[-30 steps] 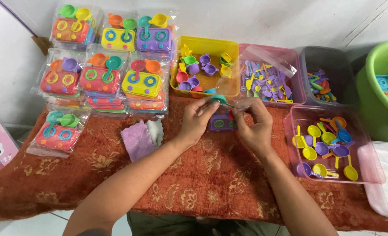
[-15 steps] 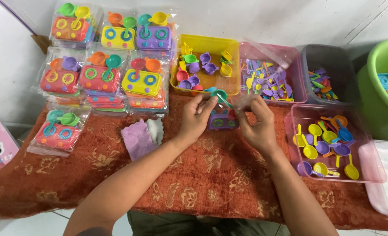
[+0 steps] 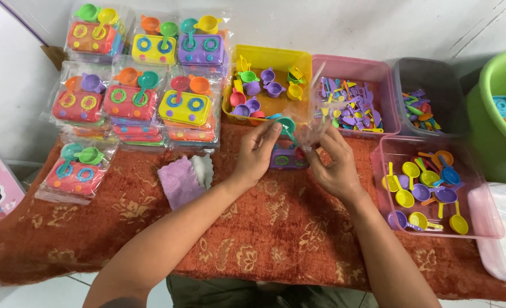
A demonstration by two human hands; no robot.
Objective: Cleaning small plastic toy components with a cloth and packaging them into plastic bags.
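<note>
My left hand (image 3: 257,153) pinches a small teal toy pan (image 3: 287,124) by the mouth of a clear plastic bag (image 3: 313,122). My right hand (image 3: 334,165) holds that bag open from the right side. A purple toy stove (image 3: 282,158) lies on the red patterned cloth (image 3: 253,228) between both hands, partly hidden by my fingers. Whether the stove sits inside the bag is unclear.
Bagged toy stove sets (image 3: 133,91) are stacked at the back left. A yellow bin (image 3: 267,57) holds toy pots, a pink bin (image 3: 372,71) utensils, a grey bin (image 3: 429,71) more pieces, a pink tray (image 3: 481,222) pans. A green basin (image 3: 492,114) stands right; a purple cloth (image 3: 177,181) lies left.
My left hand has brought the teal pan lower, toward the bag's mouth, and the right hand has shifted the bag slightly. The camera sits a little closer.
</note>
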